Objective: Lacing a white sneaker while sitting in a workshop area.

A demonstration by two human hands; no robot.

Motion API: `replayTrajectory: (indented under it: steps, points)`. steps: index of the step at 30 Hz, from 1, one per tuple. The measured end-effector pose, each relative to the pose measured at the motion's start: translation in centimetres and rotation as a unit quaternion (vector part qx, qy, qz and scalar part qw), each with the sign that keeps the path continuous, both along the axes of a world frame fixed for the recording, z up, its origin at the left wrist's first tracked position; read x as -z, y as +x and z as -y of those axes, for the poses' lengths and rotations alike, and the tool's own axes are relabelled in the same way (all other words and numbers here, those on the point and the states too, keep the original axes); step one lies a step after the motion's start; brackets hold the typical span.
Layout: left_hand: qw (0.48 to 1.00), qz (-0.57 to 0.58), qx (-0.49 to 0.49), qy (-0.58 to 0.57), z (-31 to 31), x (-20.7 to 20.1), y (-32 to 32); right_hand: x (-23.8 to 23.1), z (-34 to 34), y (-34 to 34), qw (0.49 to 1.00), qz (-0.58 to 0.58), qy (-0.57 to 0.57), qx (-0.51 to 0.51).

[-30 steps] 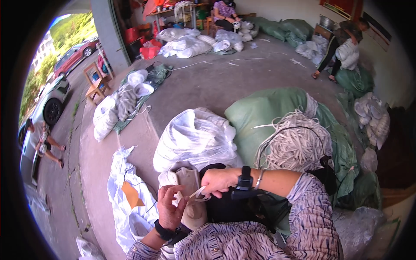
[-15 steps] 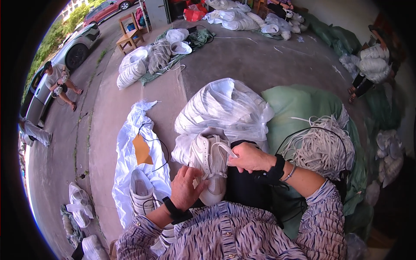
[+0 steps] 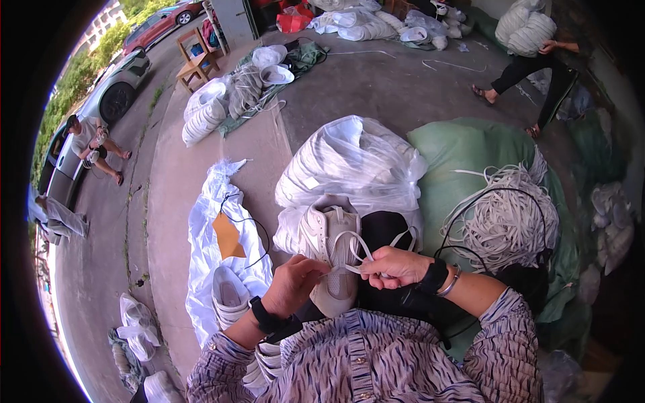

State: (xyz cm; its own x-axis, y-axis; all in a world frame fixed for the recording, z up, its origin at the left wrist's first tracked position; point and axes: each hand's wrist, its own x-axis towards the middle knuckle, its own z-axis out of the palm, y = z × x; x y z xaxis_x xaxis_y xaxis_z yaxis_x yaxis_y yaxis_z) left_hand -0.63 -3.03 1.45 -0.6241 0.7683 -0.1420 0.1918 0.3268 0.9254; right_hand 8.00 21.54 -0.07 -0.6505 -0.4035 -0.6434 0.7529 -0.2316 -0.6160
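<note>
A beige and white sneaker rests on my lap with its toe toward me. My left hand is closed in a pinch on the shoelace, low on the shoe near the toe. To the right of the shoe, my right hand is also closed on the lace, which loops up between both hands. A loose lace end rises beyond the right hand over the dark cloth. Most of the right fingertips are hidden by the hand itself. Both wrists wear black bands.
Ahead lies a clear plastic bag of shoes. A tangle of white laces sits on a green sack at right. On the left, stacked shoes stand by white sheeting. A person carrying a bundle walks far right.
My left hand has moved right and taken hold of the lace. My right hand has come down slightly, with the lace looped above it. The far-right person has stepped left with the bundle.
</note>
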Motion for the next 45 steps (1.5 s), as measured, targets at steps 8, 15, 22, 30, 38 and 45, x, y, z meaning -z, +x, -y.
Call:
replayTrajectory:
  steps: [8,15,22,30,38,45]
  points:
    - [0.915,-0.378,0.12,-0.075,0.0,-1.5,-0.7,0.7,0.5,0.2,1.0,-0.004,0.005,0.007]
    - [0.871,-0.476,0.088,0.084,-1.8,-1.0,0.1,-0.6,2.1,-0.3,0.997,-0.009,0.07,0.036]
    - [0.981,-0.19,-0.036,0.009,-2.4,-0.8,2.0,-0.1,0.6,1.4,0.993,0.093,-0.053,0.049]
    - [0.981,-0.184,-0.047,-0.043,-2.8,-1.5,1.7,-0.3,0.6,1.6,0.992,0.088,-0.074,0.053]
    - [0.905,-0.42,-0.023,-0.065,-2.3,-1.4,2.0,0.1,1.6,2.0,0.996,-0.049,0.048,0.061]
    - [0.947,-0.304,-0.105,0.014,-2.1,1.0,1.8,0.1,2.4,1.7,0.995,-0.041,0.056,0.071]
